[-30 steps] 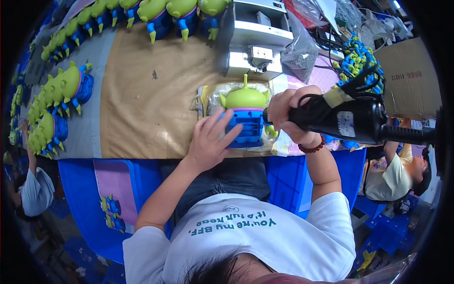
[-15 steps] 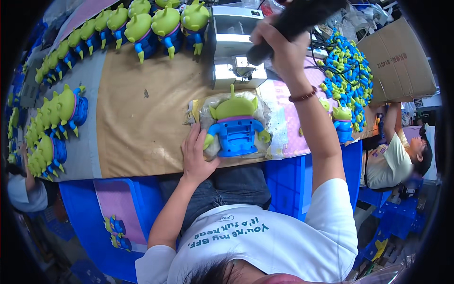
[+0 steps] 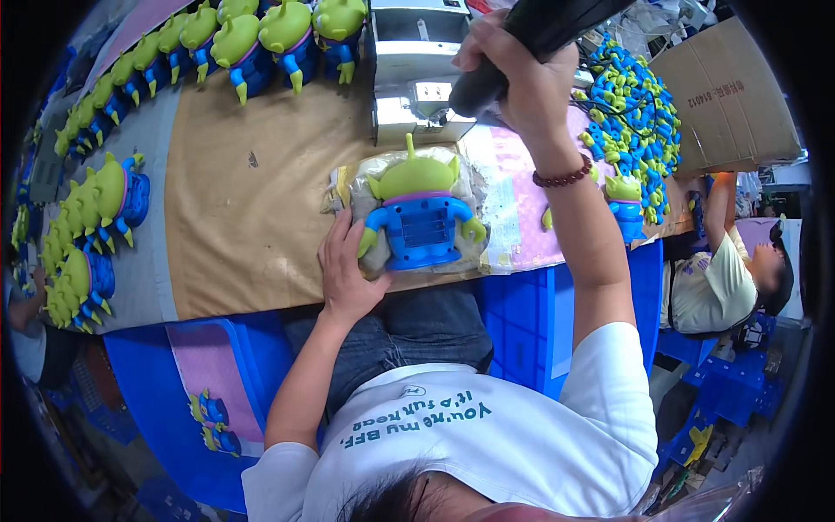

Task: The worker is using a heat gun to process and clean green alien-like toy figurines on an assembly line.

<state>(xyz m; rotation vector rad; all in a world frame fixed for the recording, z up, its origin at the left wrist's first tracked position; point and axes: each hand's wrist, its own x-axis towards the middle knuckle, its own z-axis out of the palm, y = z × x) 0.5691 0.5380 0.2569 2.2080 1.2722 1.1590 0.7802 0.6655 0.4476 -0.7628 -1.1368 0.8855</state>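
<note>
Grips black tool (image 3: 561, 19) in right hand (image 3: 532, 87), upper right, up-right of toy (image 3: 424, 224) lying head-to-top at centre, with nearer left hand (image 3: 350, 277) loosely spread against its frame-left arm.

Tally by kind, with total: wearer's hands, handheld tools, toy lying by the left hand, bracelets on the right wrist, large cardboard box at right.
Left hand and right hand: 2
Black tool: 1
Green-blue toy: 1
Beaded bracelet: 1
Cardboard box: 1
Total: 6
</note>
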